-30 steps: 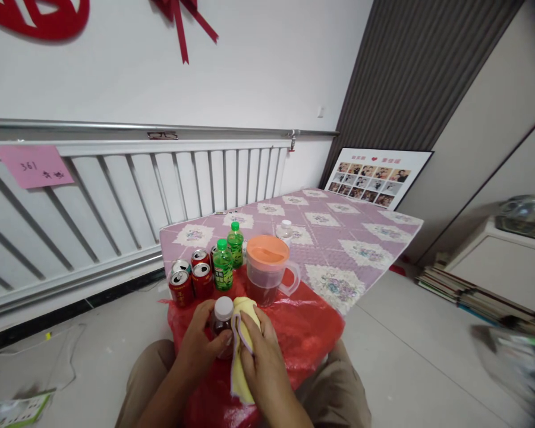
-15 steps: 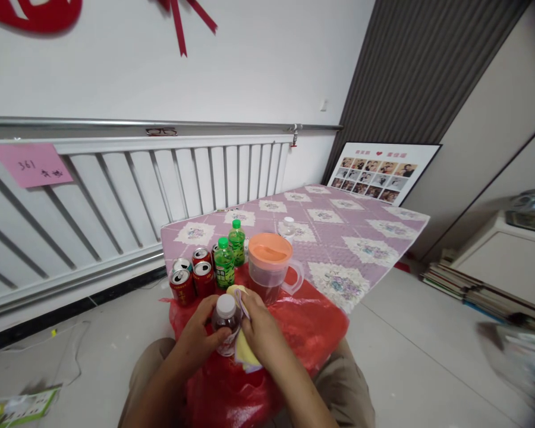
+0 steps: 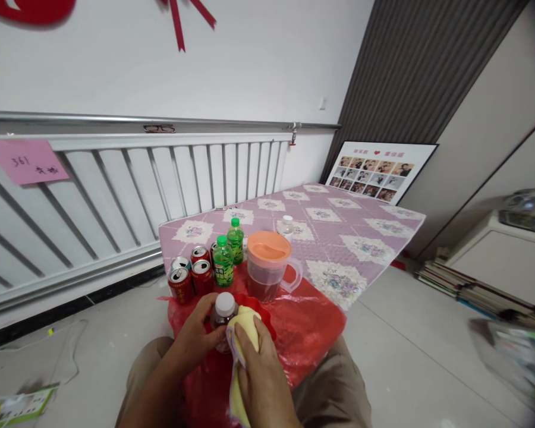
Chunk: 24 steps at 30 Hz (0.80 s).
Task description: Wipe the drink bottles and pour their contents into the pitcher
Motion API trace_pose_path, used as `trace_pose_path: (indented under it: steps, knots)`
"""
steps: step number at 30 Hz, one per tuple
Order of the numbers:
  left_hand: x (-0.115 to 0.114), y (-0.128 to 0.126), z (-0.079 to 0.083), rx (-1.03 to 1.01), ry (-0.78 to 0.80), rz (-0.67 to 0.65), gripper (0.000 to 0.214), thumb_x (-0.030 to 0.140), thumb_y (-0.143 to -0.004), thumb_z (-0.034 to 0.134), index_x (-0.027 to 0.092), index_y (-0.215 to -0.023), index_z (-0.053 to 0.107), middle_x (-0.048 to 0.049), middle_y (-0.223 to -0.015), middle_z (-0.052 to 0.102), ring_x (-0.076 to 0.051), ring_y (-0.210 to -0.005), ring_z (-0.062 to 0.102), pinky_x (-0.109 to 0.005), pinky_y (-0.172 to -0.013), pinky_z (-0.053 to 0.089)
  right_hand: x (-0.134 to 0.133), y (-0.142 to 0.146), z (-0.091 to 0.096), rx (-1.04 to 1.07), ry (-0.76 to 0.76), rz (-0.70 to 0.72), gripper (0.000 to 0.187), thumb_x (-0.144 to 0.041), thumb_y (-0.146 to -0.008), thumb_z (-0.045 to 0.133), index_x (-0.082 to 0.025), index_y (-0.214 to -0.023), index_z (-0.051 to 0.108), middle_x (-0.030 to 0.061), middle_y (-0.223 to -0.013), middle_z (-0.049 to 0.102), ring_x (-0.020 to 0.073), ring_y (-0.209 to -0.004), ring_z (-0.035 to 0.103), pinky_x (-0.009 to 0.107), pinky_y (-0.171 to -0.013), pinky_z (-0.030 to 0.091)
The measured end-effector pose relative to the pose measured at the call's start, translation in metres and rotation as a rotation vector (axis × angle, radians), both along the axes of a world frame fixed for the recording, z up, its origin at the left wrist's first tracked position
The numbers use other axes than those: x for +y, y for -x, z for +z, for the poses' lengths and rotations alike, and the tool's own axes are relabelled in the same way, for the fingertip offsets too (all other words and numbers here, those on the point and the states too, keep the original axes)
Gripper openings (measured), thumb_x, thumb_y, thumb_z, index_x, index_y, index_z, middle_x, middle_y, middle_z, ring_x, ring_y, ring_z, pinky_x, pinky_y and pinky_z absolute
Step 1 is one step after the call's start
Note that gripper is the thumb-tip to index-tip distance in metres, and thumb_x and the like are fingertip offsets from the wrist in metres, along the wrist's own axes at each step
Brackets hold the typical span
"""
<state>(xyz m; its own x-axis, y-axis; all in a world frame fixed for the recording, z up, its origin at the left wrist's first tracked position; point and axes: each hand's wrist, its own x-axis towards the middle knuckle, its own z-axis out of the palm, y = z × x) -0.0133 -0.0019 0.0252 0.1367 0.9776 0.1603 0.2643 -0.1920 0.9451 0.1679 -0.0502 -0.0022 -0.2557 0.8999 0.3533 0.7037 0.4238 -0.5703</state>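
Observation:
My left hand (image 3: 195,333) is wrapped around a clear bottle (image 3: 225,305) of dark drink with a white cap, which stands upright on red plastic sheeting (image 3: 310,327). In my right hand (image 3: 262,368) is a bunched yellow cloth (image 3: 245,324) with a pale purple edge, held against the bottle's right side. Behind the cloth shows the rim of a red dish (image 3: 267,318), partly covered by my hand. Just beyond stands a clear plastic pitcher (image 3: 265,282) with an orange lid. Two green bottles (image 3: 223,264) are to its left.
Several opened drink cans (image 3: 202,276) cluster at the table's left edge. A small clear bottle (image 3: 287,226) with a white cap stands farther back on the flowered purple tablecloth (image 3: 330,214). A white radiator (image 3: 182,178) runs along the wall. A photo board (image 3: 378,169) leans behind the table.
My right hand has drawn back toward me and turned over the cloth, which now sits on the bottle's near right side. The red dish behind has come into view. My left hand keeps its hold.

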Motion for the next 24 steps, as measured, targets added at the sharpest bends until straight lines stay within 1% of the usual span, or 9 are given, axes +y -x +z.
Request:
trace_pose_path:
  steps: [3,5,8,11,15,19,22,24]
  knots:
    - [0.001,0.002,0.002,-0.009,0.002,-0.037,0.050,0.021,-0.075,0.068,0.020,-0.122,0.052,-0.0092,-0.123,0.059,-0.028,-0.115,0.055,-0.041,-0.102,0.044,0.017,-0.001,0.011,0.012,0.022,0.008,0.067,0.003,-0.076,0.049,-0.022,-0.138,0.053,0.0196,-0.149,0.036,0.0339,-0.137,0.040,0.049,-0.107,0.042]
    - [0.002,0.003,0.003,-0.019,0.000,-0.060,0.050,0.022,-0.076,0.068,0.020,-0.123,0.052,-0.0092,-0.122,0.059,-0.028,-0.115,0.055,-0.042,-0.102,0.043,0.033,-0.001,0.021,0.037,0.039,0.030,0.063,0.001,-0.078,0.048,-0.018,-0.137,0.053,0.0202,-0.149,0.037,0.0320,-0.137,0.041,0.048,-0.109,0.040]
    - [0.005,0.007,0.007,-0.041,0.015,-0.116,0.052,0.025,-0.077,0.068,0.019,-0.126,0.051,-0.0092,-0.122,0.060,-0.028,-0.115,0.056,-0.041,-0.101,0.044,0.057,-0.003,0.034,0.071,0.064,0.099,0.061,0.001,-0.078,0.046,-0.018,-0.136,0.054,0.0161,-0.144,0.045,0.0258,-0.133,0.045,0.043,-0.110,0.040]
    - [0.010,0.012,0.012,-0.069,0.052,-0.204,0.059,0.032,-0.076,0.071,0.020,-0.129,0.051,-0.0091,-0.126,0.060,-0.029,-0.117,0.055,-0.040,-0.100,0.045,0.072,-0.005,0.038,0.093,0.097,0.172,0.064,0.004,-0.075,0.045,-0.019,-0.134,0.055,0.0117,-0.137,0.053,0.0202,-0.127,0.050,0.036,-0.110,0.040]
    - [0.019,0.022,0.016,-0.104,0.120,-0.330,0.067,0.040,-0.073,0.076,0.022,-0.132,0.052,-0.0082,-0.131,0.060,-0.030,-0.121,0.054,-0.043,-0.103,0.044,0.073,-0.006,0.029,0.105,0.159,0.191,0.064,0.005,-0.074,0.045,-0.018,-0.133,0.055,0.0112,-0.128,0.059,0.0191,-0.123,0.054,0.034,-0.108,0.040]
    - [0.023,0.029,0.015,-0.166,0.200,-0.413,0.069,0.038,-0.074,0.076,0.024,-0.136,0.050,-0.0074,-0.135,0.059,-0.030,-0.124,0.054,-0.045,-0.105,0.042,0.063,-0.006,0.017,0.112,0.181,0.170,0.062,0.004,-0.074,0.045,-0.018,-0.131,0.057,0.0116,-0.124,0.061,0.0203,-0.119,0.057,0.036,-0.104,0.044]
    - [0.018,0.029,0.010,-0.174,0.191,-0.401,0.066,0.031,-0.080,0.072,0.025,-0.140,0.046,-0.0079,-0.142,0.053,-0.030,-0.130,0.049,-0.046,-0.111,0.037,0.057,-0.007,0.015,0.135,0.173,0.142,0.064,0.004,-0.074,0.044,-0.019,-0.133,0.055,0.0116,-0.128,0.059,0.0201,-0.122,0.055,0.036,-0.108,0.041]
    - [0.013,0.025,0.004,-0.145,0.150,-0.345,0.064,0.027,-0.083,0.067,0.024,-0.142,0.043,-0.0089,-0.146,0.050,-0.029,-0.135,0.045,-0.047,-0.114,0.032,0.055,-0.008,0.018,0.161,0.150,0.128,0.064,0.004,-0.076,0.044,-0.018,-0.135,0.054,0.0121,-0.132,0.057,0.0200,-0.126,0.052,0.037,-0.110,0.039]
